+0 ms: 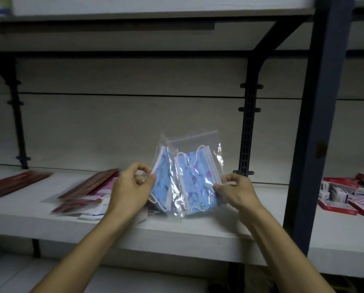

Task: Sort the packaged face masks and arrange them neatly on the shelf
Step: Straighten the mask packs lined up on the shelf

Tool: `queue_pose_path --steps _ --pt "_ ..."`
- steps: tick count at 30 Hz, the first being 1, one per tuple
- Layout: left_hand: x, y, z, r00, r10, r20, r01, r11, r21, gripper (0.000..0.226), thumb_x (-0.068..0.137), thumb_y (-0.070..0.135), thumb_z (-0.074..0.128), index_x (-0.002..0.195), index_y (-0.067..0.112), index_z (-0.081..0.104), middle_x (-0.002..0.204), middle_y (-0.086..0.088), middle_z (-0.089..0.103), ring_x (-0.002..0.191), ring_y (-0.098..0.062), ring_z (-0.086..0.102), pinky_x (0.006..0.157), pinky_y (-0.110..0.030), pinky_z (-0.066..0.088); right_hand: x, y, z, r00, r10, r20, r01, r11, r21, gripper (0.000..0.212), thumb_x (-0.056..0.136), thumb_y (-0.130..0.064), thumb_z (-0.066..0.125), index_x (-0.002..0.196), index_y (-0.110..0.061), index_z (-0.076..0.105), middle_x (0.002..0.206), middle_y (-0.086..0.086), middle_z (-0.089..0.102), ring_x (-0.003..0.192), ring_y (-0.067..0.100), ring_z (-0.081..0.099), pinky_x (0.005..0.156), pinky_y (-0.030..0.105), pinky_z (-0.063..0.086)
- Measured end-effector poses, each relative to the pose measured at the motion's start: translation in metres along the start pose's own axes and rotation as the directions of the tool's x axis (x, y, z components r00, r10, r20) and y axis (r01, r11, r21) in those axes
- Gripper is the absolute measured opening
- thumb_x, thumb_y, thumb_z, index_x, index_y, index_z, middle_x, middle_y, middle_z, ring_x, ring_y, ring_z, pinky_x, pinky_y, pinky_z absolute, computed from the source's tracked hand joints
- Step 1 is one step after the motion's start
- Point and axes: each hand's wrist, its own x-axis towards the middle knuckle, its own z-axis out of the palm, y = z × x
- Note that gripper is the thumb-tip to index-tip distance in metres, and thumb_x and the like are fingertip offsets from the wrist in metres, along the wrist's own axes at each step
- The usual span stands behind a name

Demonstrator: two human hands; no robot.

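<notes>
Two bagged blue masks (189, 176) stand upright between pinching left hand (132, 187) and right hand (238, 192), above the shelf (198, 233).

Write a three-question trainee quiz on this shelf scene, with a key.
1. True or false: the left hand pinches a clear mask bag.
2. What does the right hand's grip hold? A) a red box B) a second mask bag C) nothing
3. The red boxes lie on which side of the dark upright post?

Key: 1 true; 2 B; 3 the right side.
</notes>
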Motion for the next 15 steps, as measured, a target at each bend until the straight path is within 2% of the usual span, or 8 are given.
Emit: queue_pose_path --steps 3,5,6,8,10,12,13,15 --pt "-0.009 0.003 -0.011 0.995 -0.061 -0.077 0.049 0.987 -0.155 0.012 0.085 0.023 0.069 0.081 0.024 0.057 0.059 0.002 0.065 0.054 -0.018 0.062 0.056 -0.034 0.045 -0.015 -0.012 0.001 0.997 -0.075 0.006 0.073 0.99 0.122 0.017 0.084 -0.003 0.067 0.077 -0.013 0.055 0.072 0.007 0.06 0.06 0.016 0.055 0.05 0.022 0.045" --pt "-0.017 0.005 -0.019 0.991 -0.087 -0.107 0.064 0.978 -0.197 0.013 0.087 0.018 0.066 0.08 0.022 0.056 0.053 0.006 0.058 0.052 -0.015 0.055 0.056 -0.036 0.044 -0.024 -0.019 0.005 0.992 -0.126 0.007 0.123 0.976 0.181 0.011 0.086 -0.005 0.067 0.084 -0.011 0.058 0.073 0.006 0.056 0.061 0.015 0.052 0.049 0.019 0.041" --pt "-0.02 0.006 -0.024 0.989 -0.089 -0.116 0.063 0.975 -0.212 0.014 0.088 0.017 0.066 0.08 0.022 0.056 0.054 0.006 0.057 0.056 -0.018 0.056 0.058 -0.04 0.047 -0.029 -0.022 0.007 0.989 -0.145 0.009 0.14 0.969 0.206 0.008 0.087 -0.006 0.067 0.09 -0.009 0.06 0.075 0.007 0.057 0.063 0.015 0.054 0.053 0.019 0.042" --pt "-0.027 0.006 -0.036 0.988 -0.076 -0.136 0.047 0.977 -0.207 0.016 0.088 0.015 0.065 0.079 0.023 0.055 0.061 0.001 0.058 0.065 -0.024 0.06 0.063 -0.043 0.051 -0.036 -0.025 0.014 0.987 -0.162 0.015 0.154 0.961 0.229 0.017 0.087 -0.008 0.068 0.103 -0.009 0.062 0.081 0.006 0.064 0.071 0.016 0.06 0.066 0.024 0.048" --pt "-0.033 0.005 -0.051 0.983 -0.051 -0.175 0.021 0.985 -0.169 0.014 0.089 0.013 0.064 0.08 0.02 0.056 0.072 -0.002 0.061 0.073 -0.021 0.061 0.066 -0.036 0.051 -0.043 -0.027 0.023 0.987 -0.156 0.024 0.148 0.967 0.21 0.023 0.086 -0.01 0.07 0.108 -0.006 0.064 0.087 0.006 0.066 0.081 0.019 0.064 0.079 0.029 0.052" --pt "-0.037 0.002 -0.069 0.976 -0.034 -0.217 0.004 0.99 -0.141 0.012 0.09 0.013 0.063 0.081 0.018 0.057 0.079 -0.003 0.063 0.079 -0.019 0.062 0.066 -0.026 0.052 -0.049 -0.03 0.033 0.988 -0.149 0.034 0.14 0.971 0.192 0.024 0.086 -0.012 0.071 0.106 0.0 0.067 0.092 0.009 0.069 0.088 0.023 0.066 0.085 0.034 0.052" --pt "-0.039 -0.001 -0.079 0.971 -0.037 -0.235 0.006 0.991 -0.133 0.012 0.09 0.014 0.063 0.081 0.018 0.057 0.081 -0.004 0.065 0.081 -0.02 0.064 0.066 -0.026 0.054 -0.053 -0.032 0.039 0.988 -0.149 0.041 0.138 0.972 0.191 0.02 0.086 -0.012 0.071 0.103 -0.001 0.068 0.09 0.009 0.069 0.087 0.023 0.067 0.082 0.033 0.053" --pt "-0.043 -0.007 -0.101 0.963 -0.065 -0.263 0.034 0.992 -0.122 0.012 0.09 0.017 0.063 0.081 0.019 0.056 0.084 -0.008 0.068 0.083 -0.023 0.067 0.068 -0.037 0.057 -0.064 -0.04 0.05 0.987 -0.152 0.061 0.138 0.972 0.19 0.011 0.087 -0.011 0.069 0.097 -0.006 0.067 0.079 0.002 0.067 0.073 0.014 0.064 0.065 0.023 0.051"
